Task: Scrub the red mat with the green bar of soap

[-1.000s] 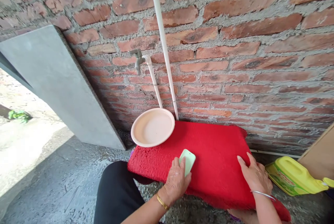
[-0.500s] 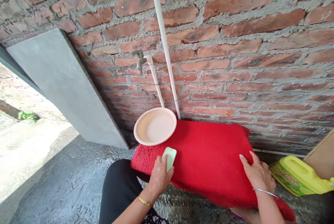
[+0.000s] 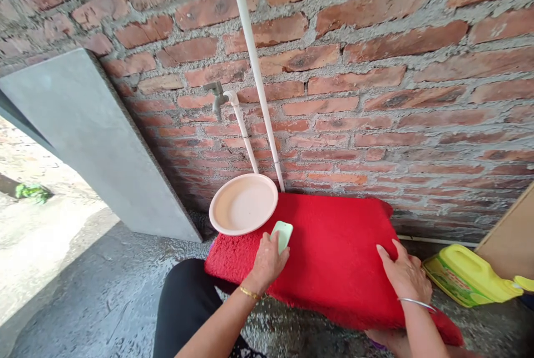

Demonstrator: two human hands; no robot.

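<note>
My left hand [image 3: 268,260] is closed around a pale green scrubbing brush [image 3: 284,234], with a small hole at its far end. Its underside is hidden against the red plush cloth [image 3: 334,247], which lies spread over a low support that I cannot see. On the cloth's right part rests my right hand [image 3: 406,277], thumb and fingers apart. A pale pink basin [image 3: 246,205] sits at the cloth's back left corner, just beyond the brush; it looks empty.
A tap [image 3: 217,99] on a white pipe [image 3: 246,133] hangs above the basin, before a brick wall [image 3: 334,105]. A grey slab [image 3: 100,141] leans at left. A yellow jug [image 3: 471,274] lies at right on the wet floor [image 3: 104,291].
My left hand has pushed the brush forward and a little right over the cloth, toward the wall. My right hand stays at the same part of the cloth. The view has shifted slightly.
</note>
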